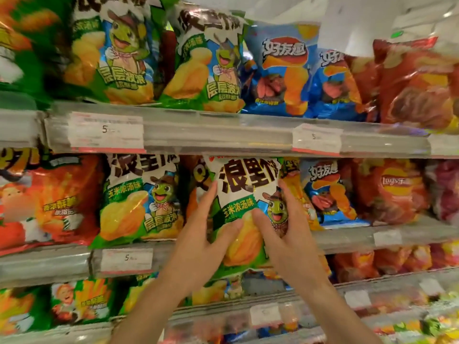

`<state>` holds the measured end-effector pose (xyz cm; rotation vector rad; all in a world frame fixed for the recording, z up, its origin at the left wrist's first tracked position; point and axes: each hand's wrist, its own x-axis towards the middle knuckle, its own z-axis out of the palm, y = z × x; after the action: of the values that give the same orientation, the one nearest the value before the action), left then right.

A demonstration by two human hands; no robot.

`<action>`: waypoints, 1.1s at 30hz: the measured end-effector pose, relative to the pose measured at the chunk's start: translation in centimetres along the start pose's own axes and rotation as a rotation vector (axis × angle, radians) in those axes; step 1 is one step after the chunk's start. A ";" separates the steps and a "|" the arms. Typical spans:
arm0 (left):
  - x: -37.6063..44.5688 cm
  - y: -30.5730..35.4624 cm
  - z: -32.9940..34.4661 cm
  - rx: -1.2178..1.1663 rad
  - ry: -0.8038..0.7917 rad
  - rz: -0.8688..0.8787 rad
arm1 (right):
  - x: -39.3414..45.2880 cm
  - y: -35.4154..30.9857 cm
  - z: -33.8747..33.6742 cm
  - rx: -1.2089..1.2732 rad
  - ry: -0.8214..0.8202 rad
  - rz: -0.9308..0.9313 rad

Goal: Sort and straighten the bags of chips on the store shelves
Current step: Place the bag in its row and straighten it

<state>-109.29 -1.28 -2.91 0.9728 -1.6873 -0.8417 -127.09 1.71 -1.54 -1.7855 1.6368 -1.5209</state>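
Note:
A green and white chip bag (pixel 244 194) with a cartoon turtle is held upright in front of the middle shelf (pixel 347 238). My left hand (pixel 201 242) grips its left edge, thumb across the front. My right hand (pixel 285 239) grips its right side, thumb on the front and fingers behind. The bag's bottom hangs below the shelf edge. A matching green bag (pixel 139 207) leans on the shelf just to the left. An orange bag (pixel 196 180) shows partly behind the held one.
On the top shelf (pixel 218 130) stand two green turtle bags (pixel 208 65), blue bags (pixel 283 70) and a red bag (pixel 417 88). The middle shelf has an orange-red bag (pixel 54 202) at left, a blue bag (pixel 327 192) and a red Lay's bag (pixel 395 192) at right. More bags fill the lower shelves.

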 end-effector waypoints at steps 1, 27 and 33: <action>0.1 0.1 0.6 0.016 0.015 -0.012 | 0.5 0.6 -0.4 0.007 -0.009 -0.007; 5.7 -1.5 4.8 0.751 0.325 -0.235 | 4.8 5.8 -9.0 -0.056 0.000 -0.028; 6.0 -1.4 4.8 0.729 0.347 -0.203 | 4.7 5.8 -9.6 -0.089 0.029 -0.012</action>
<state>-114.74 -6.82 -3.13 1.6933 -1.6175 -0.1313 -139.00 -0.07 0.15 -1.8296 1.7366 -1.5075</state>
